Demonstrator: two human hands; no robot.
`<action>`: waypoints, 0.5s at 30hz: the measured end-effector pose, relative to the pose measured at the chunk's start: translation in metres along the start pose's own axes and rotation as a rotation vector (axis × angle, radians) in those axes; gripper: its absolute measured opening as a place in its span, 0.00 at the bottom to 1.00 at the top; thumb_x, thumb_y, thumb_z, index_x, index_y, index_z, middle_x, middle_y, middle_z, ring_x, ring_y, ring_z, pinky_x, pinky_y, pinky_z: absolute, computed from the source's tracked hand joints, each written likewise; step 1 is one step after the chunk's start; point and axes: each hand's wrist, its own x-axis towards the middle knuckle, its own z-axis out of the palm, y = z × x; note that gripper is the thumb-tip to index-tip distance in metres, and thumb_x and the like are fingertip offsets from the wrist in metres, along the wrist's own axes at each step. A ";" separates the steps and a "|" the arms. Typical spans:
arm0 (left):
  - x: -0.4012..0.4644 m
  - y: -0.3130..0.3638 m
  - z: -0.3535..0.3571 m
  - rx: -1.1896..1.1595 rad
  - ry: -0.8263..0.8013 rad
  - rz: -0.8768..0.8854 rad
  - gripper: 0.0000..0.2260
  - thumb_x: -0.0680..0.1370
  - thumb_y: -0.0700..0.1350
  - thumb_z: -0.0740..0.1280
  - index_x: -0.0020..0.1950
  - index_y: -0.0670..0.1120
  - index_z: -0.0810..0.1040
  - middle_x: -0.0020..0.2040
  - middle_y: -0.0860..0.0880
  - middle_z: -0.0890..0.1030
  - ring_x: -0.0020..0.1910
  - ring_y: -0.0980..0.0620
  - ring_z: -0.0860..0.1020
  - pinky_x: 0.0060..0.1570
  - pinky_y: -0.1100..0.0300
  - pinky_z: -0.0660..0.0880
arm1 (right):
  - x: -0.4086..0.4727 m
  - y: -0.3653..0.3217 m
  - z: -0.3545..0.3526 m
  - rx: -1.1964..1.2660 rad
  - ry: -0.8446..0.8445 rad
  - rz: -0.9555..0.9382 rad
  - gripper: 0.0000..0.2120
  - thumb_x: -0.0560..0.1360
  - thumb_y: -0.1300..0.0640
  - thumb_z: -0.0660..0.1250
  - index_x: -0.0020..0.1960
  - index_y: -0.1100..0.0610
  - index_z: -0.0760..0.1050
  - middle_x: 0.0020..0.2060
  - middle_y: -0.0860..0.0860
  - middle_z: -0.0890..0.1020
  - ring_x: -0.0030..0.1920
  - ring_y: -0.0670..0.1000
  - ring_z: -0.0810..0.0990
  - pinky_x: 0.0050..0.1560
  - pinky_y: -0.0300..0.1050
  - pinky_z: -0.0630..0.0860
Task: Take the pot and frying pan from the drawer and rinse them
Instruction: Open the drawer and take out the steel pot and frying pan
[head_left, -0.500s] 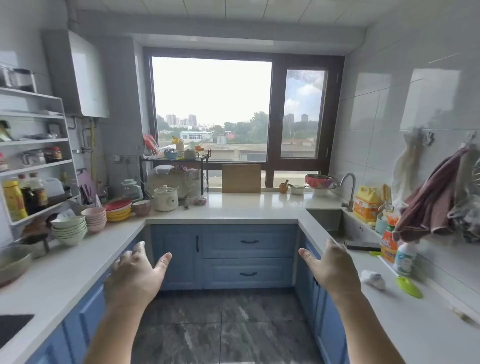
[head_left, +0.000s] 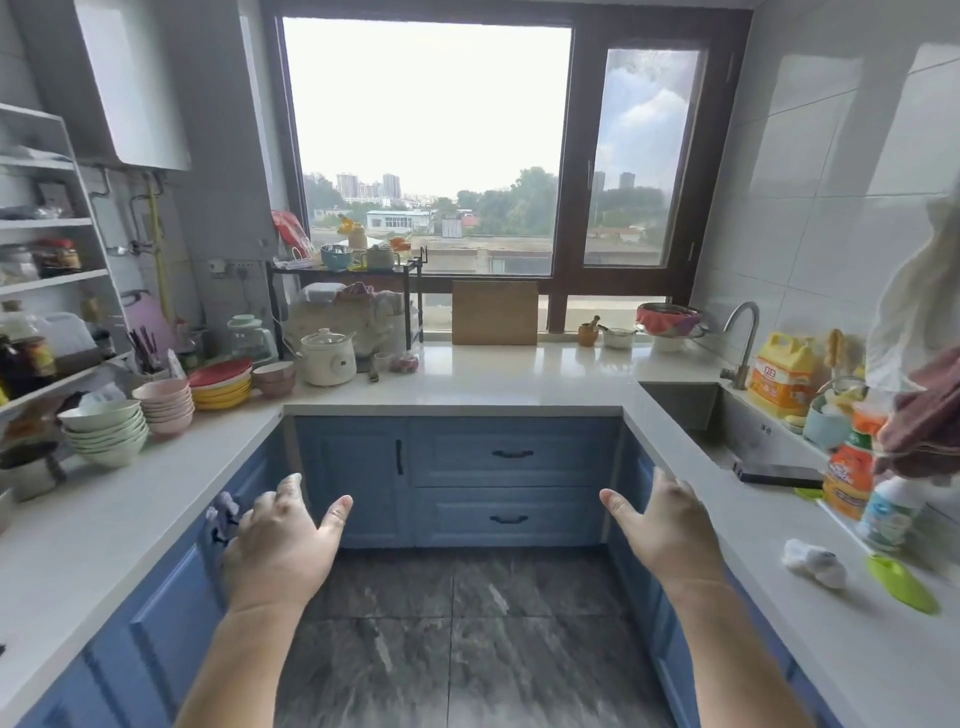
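Observation:
Two blue drawers, an upper drawer (head_left: 511, 453) and a lower drawer (head_left: 509, 518), sit closed in the far cabinet under the window, each with a dark handle. No pot or frying pan shows. My left hand (head_left: 283, 545) and my right hand (head_left: 662, 525) hover in mid-air over the dark tiled floor, short of the drawers, fingers spread and holding nothing. The steel sink (head_left: 691, 410) with its curved tap (head_left: 743, 338) is set in the right counter.
Stacked bowls (head_left: 106, 431) and plates (head_left: 221, 387) crowd the left counter below open shelves. Detergent bottles (head_left: 852, 467), a yellow jug (head_left: 782, 374) and a green scoop (head_left: 901, 582) line the right counter. Cloths hang at the right wall. Blue cabinets flank a narrow aisle.
The view has moved forward toward the far cabinet and tilted slightly down. Both hands stay raised and spread, now nearer the drawers.

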 end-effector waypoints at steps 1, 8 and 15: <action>0.015 0.005 0.007 0.002 -0.007 0.000 0.33 0.77 0.64 0.59 0.75 0.45 0.64 0.69 0.41 0.72 0.68 0.40 0.69 0.66 0.46 0.68 | 0.012 -0.003 0.010 -0.004 -0.001 0.012 0.37 0.74 0.40 0.68 0.72 0.63 0.65 0.62 0.60 0.76 0.64 0.61 0.73 0.61 0.53 0.72; 0.142 0.039 0.047 -0.009 -0.012 0.032 0.32 0.78 0.63 0.59 0.76 0.46 0.62 0.70 0.42 0.71 0.69 0.42 0.69 0.65 0.46 0.68 | 0.122 -0.047 0.072 0.011 0.029 0.049 0.36 0.74 0.40 0.68 0.71 0.64 0.66 0.63 0.60 0.76 0.64 0.61 0.74 0.61 0.52 0.73; 0.254 0.065 0.108 -0.044 -0.008 0.061 0.32 0.77 0.61 0.62 0.74 0.43 0.65 0.68 0.40 0.73 0.67 0.40 0.70 0.62 0.46 0.70 | 0.215 -0.064 0.130 0.016 0.027 0.085 0.35 0.75 0.41 0.67 0.72 0.64 0.65 0.64 0.61 0.75 0.64 0.62 0.73 0.59 0.53 0.74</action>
